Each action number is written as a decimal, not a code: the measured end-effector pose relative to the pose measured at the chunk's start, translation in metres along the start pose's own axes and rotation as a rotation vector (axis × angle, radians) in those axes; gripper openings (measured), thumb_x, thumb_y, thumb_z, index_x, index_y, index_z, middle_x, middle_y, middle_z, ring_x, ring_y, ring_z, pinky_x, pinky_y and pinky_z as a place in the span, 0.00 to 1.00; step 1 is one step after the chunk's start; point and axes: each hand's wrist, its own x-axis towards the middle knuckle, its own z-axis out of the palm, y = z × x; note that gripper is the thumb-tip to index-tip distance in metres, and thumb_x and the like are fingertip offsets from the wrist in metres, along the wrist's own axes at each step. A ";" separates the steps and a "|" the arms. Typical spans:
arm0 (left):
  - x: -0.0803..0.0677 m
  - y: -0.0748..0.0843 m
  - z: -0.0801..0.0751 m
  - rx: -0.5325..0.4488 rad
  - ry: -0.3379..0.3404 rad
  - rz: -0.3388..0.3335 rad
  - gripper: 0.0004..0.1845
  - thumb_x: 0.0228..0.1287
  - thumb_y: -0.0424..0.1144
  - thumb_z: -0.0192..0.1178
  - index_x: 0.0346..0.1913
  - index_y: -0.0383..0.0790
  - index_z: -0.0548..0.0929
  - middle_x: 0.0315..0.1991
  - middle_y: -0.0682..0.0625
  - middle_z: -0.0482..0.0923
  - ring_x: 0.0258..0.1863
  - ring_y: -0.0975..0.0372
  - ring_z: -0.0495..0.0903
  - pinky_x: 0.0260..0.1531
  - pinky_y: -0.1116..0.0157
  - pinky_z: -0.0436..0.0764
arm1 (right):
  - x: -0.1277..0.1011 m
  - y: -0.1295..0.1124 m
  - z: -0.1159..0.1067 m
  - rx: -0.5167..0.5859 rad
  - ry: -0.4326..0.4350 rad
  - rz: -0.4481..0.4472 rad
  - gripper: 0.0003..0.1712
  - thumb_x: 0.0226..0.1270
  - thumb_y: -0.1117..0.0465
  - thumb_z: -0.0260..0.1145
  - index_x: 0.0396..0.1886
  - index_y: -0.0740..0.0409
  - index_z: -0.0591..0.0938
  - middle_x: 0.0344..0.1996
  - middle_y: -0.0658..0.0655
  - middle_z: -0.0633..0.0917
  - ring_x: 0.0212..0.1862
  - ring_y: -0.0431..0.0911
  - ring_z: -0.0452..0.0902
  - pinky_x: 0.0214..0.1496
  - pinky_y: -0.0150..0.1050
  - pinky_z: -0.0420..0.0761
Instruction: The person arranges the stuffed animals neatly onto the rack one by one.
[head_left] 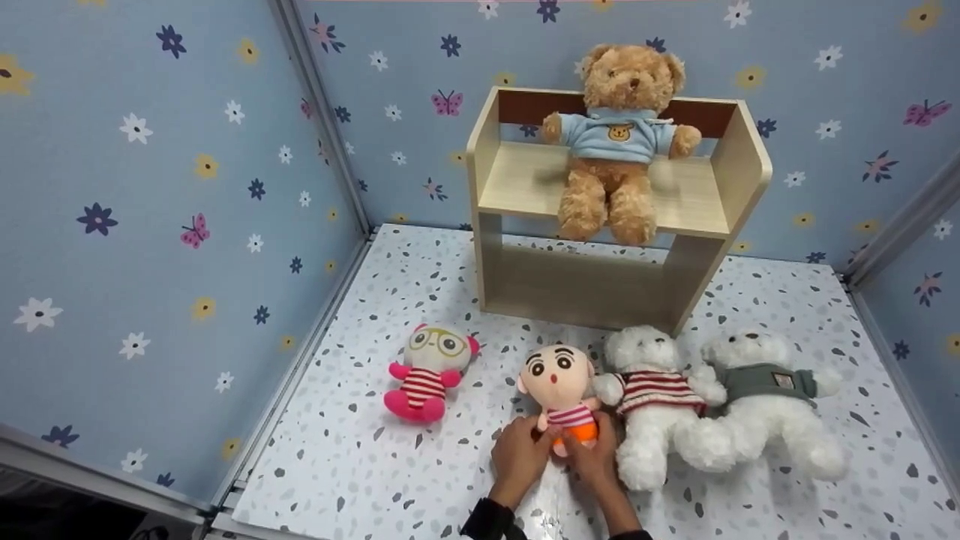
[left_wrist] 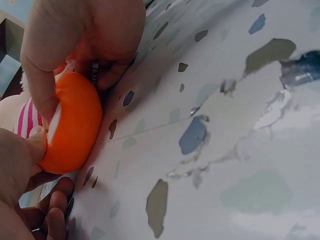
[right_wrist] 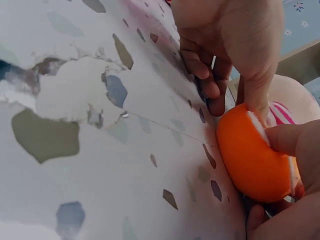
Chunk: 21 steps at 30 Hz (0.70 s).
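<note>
Blue floral wallpaper (head_left: 187, 225) on all sides, speckled terrazzo-pattern tabletop (head_left: 360, 450) below. Wooden shelf unit (head_left: 517, 187) stands at the back of the tabletop; brown teddy bear (head_left: 619, 135) in a light blue shirt sits upright on its upper board, legs hanging over the front edge.

Row of plush toys lying on the tabletop in front of the shelf:
- pink doll with glasses (head_left: 429, 371), striped top, well left of the others
- boy doll (head_left: 562, 394) with big eyes, striped shirt, orange bottom, in the middle
- white bear in a striped shirt (head_left: 649, 405), just right of the boy doll, touching it
- white bear in a grey shirt (head_left: 765, 405), far right, its arm against the striped bear

Both hands are on the boy doll's lower half, near the front edge of the tabletop. Left hand (head_left: 517, 454) grips the doll's orange bottom from the left side, thumb and fingers curled round it. Right hand (head_left: 596, 457) grips it from the right side, same kind of hold. Wrist views confirm: the orange part is pinched between thumbs and fingers of both hands, resting on or just at the tabletop surface; cannot tell whether it is lifted clear. Doll's head points toward the shelf, face up. Dark sleeves show at both wrists at the bottom edge of the head view.
</note>
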 end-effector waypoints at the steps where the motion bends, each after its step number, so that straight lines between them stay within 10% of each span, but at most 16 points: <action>1: 0.000 -0.001 0.000 -0.009 0.001 -0.002 0.10 0.55 0.59 0.64 0.27 0.60 0.80 0.24 0.61 0.71 0.23 0.67 0.68 0.24 0.67 0.64 | -0.001 -0.002 0.000 0.014 -0.001 -0.008 0.25 0.50 0.75 0.70 0.50 0.72 0.72 0.41 0.66 0.78 0.41 0.49 0.72 0.37 0.32 0.76; 10: -0.001 -0.005 -0.001 -0.061 -0.033 -0.011 0.09 0.54 0.54 0.67 0.25 0.59 0.79 0.24 0.63 0.73 0.22 0.69 0.70 0.24 0.68 0.67 | -0.013 -0.034 -0.010 0.049 -0.025 -0.050 0.25 0.46 0.79 0.69 0.46 0.74 0.73 0.39 0.67 0.79 0.40 0.48 0.73 0.44 0.34 0.74; 21: 0.000 -0.010 -0.010 -0.160 -0.151 0.006 0.12 0.52 0.60 0.66 0.27 0.59 0.80 0.22 0.63 0.75 0.20 0.68 0.72 0.22 0.67 0.69 | -0.003 0.000 -0.004 0.169 -0.020 -0.162 0.26 0.41 0.83 0.68 0.45 0.76 0.73 0.37 0.66 0.79 0.36 0.38 0.72 0.40 0.30 0.73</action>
